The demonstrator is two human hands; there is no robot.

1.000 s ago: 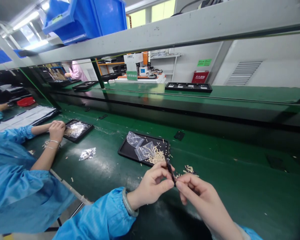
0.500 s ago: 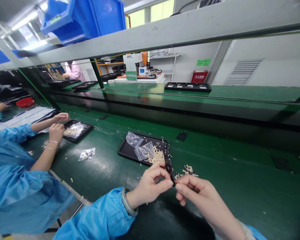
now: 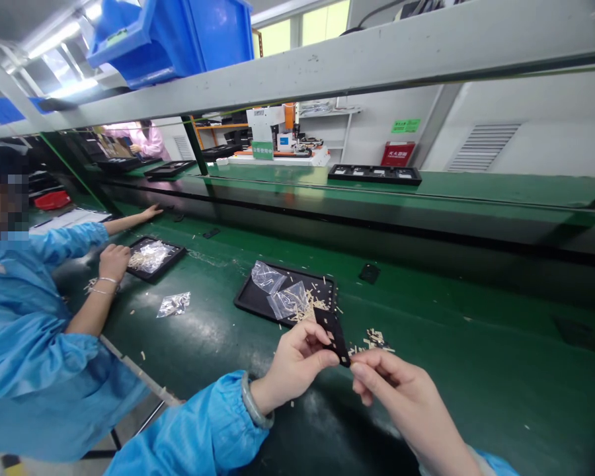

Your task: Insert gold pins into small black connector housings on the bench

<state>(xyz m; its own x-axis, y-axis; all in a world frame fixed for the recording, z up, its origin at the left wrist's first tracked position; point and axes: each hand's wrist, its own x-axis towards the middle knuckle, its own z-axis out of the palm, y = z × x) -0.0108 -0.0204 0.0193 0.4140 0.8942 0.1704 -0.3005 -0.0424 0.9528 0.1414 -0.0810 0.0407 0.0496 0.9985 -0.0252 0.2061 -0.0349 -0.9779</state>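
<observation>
A thin black plate with small pale pieces on its face is held tilted between the thumb and fingers of my left hand. My right hand is pinched at the plate's lower right corner; whatever its fingertips grip is too small to make out. Behind my left hand lies a black tray with clear plastic bags and many small beige strips. A small pile of beige and dark pieces lies on the green table just beyond my right hand.
At the left a person in a blue smock works over another black tray. A clear bag lies between the trays. A flat black part rests farther back. Above runs a grey shelf beam with a blue bin.
The black plate has turned so its face with the pale pieces shows more. The person at the left has stretched one arm toward the back of the table.
</observation>
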